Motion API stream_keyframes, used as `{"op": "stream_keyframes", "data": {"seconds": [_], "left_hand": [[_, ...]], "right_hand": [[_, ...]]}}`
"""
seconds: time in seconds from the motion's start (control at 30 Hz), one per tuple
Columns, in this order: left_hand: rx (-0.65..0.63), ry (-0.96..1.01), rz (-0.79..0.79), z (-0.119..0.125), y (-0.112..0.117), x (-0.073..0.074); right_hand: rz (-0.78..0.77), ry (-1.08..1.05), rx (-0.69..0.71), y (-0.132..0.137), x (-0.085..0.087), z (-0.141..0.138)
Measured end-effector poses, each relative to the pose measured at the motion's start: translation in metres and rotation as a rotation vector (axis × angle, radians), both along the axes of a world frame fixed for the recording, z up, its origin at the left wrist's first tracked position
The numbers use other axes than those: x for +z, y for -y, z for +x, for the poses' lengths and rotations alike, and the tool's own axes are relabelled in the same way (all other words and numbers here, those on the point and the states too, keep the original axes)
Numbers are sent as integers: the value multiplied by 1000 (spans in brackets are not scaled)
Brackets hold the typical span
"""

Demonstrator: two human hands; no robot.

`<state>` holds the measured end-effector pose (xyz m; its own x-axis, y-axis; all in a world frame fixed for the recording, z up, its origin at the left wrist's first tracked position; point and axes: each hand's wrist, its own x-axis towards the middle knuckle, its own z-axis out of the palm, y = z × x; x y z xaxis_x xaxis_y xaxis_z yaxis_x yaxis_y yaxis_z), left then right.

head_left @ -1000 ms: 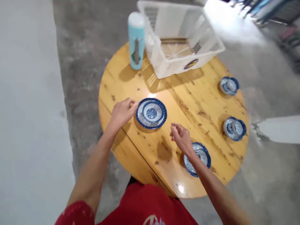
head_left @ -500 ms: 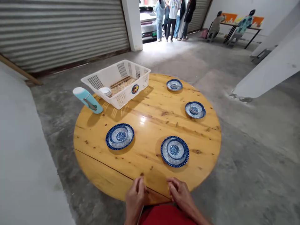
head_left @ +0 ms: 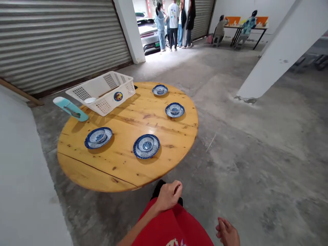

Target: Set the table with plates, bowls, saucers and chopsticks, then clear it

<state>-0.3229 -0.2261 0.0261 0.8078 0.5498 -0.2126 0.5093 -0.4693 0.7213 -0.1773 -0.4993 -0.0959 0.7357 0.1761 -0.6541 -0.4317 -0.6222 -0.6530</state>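
My left hand is curled into a loose fist in front of the red shirt, just off the table's near edge, with nothing showing in it. Lower right, over the floor, my right hand hangs with its fingers curled in and no object visible. Closest to the left hand is a blue-patterned plate with a bowl on it. Another such plate bears a bowl at the left. Farther back stand a third bowl and a fourth bowl, each on its own plate. Neither hand touches the dishes.
On the round wooden table stands a white plastic basket holding a white bowl. Beside it is a light-blue flask-like container. A slanted white pillar rises at right. Several people stand by a car; others sit at a table.
The view has swung right, so the table sits farther left. My hands have left the table's near edge and moved apart, the right one out over the floor. The dishes keep their places.
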Motion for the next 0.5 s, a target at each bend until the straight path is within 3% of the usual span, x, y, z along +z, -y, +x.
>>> {"op": "stream_keyframes", "data": {"seconds": [0.1, 0.23, 0.37, 0.5], "left_hand": [[-88, -52, 100, 32, 6, 2], [-93, -63, 119, 79, 4, 1], [-155, -92, 106, 139, 4, -15], [-197, -134, 108, 217, -6, -35]], "right_hand": [[30, -30, -108, 18, -6, 6], [104, 11, -132, -3, -9, 46], [110, 132, 6, -30, -10, 135], [25, 178, 56, -38, -2, 227]]}}
